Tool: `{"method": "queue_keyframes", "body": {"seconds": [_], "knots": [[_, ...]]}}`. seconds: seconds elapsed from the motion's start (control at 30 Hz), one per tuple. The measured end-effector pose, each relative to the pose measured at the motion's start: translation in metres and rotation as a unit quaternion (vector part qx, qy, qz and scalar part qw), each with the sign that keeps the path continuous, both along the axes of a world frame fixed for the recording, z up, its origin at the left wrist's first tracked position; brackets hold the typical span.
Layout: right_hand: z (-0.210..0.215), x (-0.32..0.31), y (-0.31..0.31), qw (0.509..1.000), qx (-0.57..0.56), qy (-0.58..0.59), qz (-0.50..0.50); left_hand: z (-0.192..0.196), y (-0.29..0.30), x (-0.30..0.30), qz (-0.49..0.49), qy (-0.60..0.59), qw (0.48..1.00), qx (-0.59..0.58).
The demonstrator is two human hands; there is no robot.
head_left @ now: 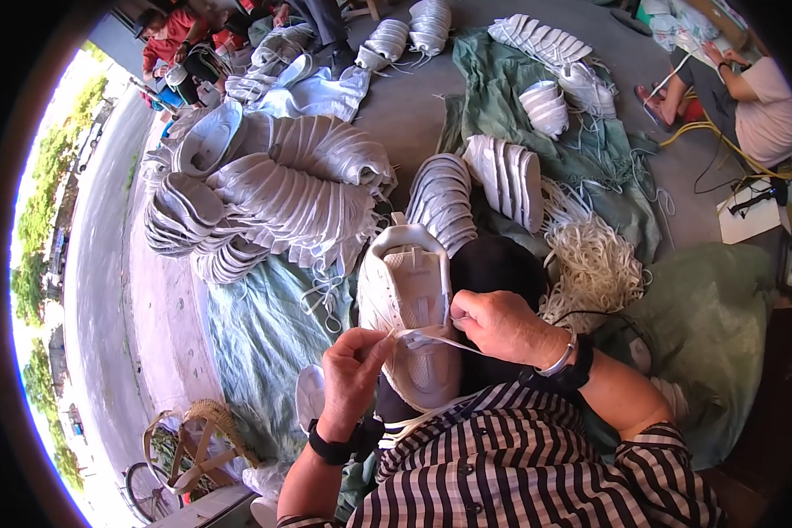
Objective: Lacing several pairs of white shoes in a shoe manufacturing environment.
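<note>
A white shoe upper (380, 295) lies across my lap, its padded collar pointing away from me and its toe toward me. A flat white shoelace (424, 333) crosses the lower part of its lacing area. My left hand (354, 370) pinches the lace between thumb and fingers at the upper's left side. At the right side my right hand (512, 327) is closed, with thumb and forefinger on the lace beside the eyelet edge. More loose lace (431, 414) trails below the toe toward my striped shirt.
Nested stacks of white shoe uppers (295, 198) pile up at the left, with further stacks (440, 198) ahead. A heap of loose laces (594, 264) lies at the right on green sheeting (704, 326). Co-workers (766, 106) sit at the far right and far left. A woven basket (198, 444) stands lower left.
</note>
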State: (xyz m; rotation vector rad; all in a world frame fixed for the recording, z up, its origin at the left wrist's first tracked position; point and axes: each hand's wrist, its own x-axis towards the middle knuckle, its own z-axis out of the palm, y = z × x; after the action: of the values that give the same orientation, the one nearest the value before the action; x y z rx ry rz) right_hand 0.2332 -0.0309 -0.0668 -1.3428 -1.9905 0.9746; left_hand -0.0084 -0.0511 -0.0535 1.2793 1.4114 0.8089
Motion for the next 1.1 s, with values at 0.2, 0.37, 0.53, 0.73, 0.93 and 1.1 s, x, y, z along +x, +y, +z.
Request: {"method": "queue_keyframes", "body": {"seconds": [0.2, 0.37, 0.53, 0.73, 0.93, 1.1], "knots": [[-0.002, 0.002, 0.002, 1.0, -0.008, 0.013, 0.004, 0.02, 0.018, 0.008, -0.094, 0.216, 0.962, 0.136], [-0.002, 0.001, 0.001, 1.0, -0.013, 0.026, 0.003, 0.045, 0.033, 0.014, -0.2, 0.367, 0.889, 0.188], [-0.004, 0.002, 0.001, 0.998, -0.023, 0.05, 0.01, 0.055, 0.039, 0.024, -0.274, 0.431, 0.836, 0.202], [-0.005, 0.005, 0.002, 0.998, -0.021, 0.065, 0.005, 0.033, 0.044, 0.01, -0.169, 0.23, 0.958, -0.021], [-0.004, -0.001, 0.005, 0.998, 0.059, -0.01, 0.01, 0.036, 0.035, 0.027, -0.197, 0.383, 0.869, 0.245], [0.013, -0.002, 0.0, 0.977, 0.148, -0.138, 0.06, 0.051, 0.051, 0.024, -0.313, 0.427, 0.814, 0.24]]}}
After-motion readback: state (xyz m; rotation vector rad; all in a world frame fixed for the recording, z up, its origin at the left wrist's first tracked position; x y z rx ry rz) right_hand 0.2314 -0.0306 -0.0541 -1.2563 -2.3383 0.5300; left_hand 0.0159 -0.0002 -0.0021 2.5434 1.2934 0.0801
